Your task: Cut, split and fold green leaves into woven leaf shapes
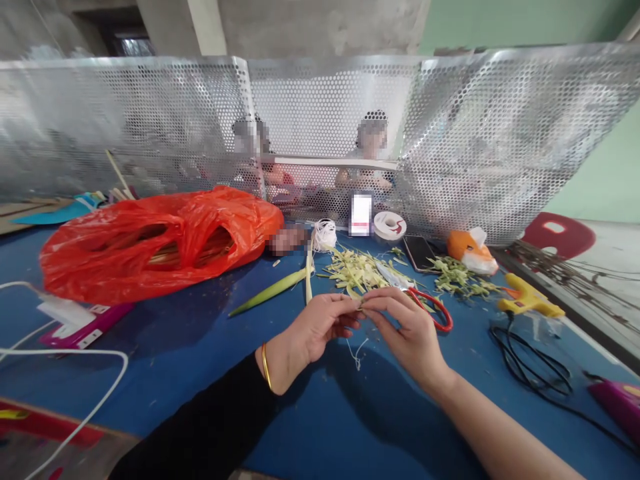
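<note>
Brown strips show inside the red bag at left; your hands pinch a small piece mid-frame, scissors beside them.

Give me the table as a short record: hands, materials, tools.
Left hand: fingertips pinched on a small piece, too small to identify
Right hand: fingertips at the same piece
White thread: loose, below the hands
Pale green strips: heaped just beyond the hands
Scissors: red handles beside the right hand
Glue gun: yellow, farther right
Red bag: at the left
</note>
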Demonstrator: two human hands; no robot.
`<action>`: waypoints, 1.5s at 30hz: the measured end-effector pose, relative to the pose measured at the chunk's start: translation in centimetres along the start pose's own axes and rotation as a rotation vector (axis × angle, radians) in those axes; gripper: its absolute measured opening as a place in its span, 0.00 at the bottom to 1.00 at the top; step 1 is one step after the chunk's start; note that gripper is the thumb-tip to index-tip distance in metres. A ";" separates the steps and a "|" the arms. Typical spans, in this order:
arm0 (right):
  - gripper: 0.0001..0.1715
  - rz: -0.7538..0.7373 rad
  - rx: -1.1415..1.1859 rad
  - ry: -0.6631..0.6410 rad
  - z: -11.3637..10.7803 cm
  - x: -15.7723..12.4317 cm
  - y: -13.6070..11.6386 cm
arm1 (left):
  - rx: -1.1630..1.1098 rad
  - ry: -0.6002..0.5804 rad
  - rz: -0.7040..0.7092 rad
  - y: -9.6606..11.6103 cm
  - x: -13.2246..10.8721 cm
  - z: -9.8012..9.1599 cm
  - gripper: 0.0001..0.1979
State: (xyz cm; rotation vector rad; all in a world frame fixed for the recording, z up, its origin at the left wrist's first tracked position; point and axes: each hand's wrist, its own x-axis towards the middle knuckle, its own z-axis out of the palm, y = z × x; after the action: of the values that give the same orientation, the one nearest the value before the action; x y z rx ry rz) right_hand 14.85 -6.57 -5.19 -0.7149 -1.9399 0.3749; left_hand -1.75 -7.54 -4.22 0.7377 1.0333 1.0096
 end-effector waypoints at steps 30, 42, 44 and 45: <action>0.07 0.465 0.198 0.097 -0.1 0.5 0.0 | 0.274 0.071 0.356 -0.3 -0.4 1.2 0.05; 0.02 0.304 0.238 0.137 -0.8 0.7 0.5 | 0.120 0.052 0.255 0.0 -0.3 1.1 0.05; 0.03 0.133 0.110 0.139 -1.1 0.7 0.4 | 0.092 0.062 0.234 0.1 -0.3 1.0 0.06; 0.04 0.070 0.068 0.128 -1.2 0.7 0.4 | 0.085 0.065 0.229 0.1 -0.3 1.0 0.06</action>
State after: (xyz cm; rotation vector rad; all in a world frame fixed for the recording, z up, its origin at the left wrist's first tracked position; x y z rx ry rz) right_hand 15.77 -5.87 -4.33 -0.7456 -1.7771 0.4261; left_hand -0.88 -7.84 -3.69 0.9130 1.0701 1.1983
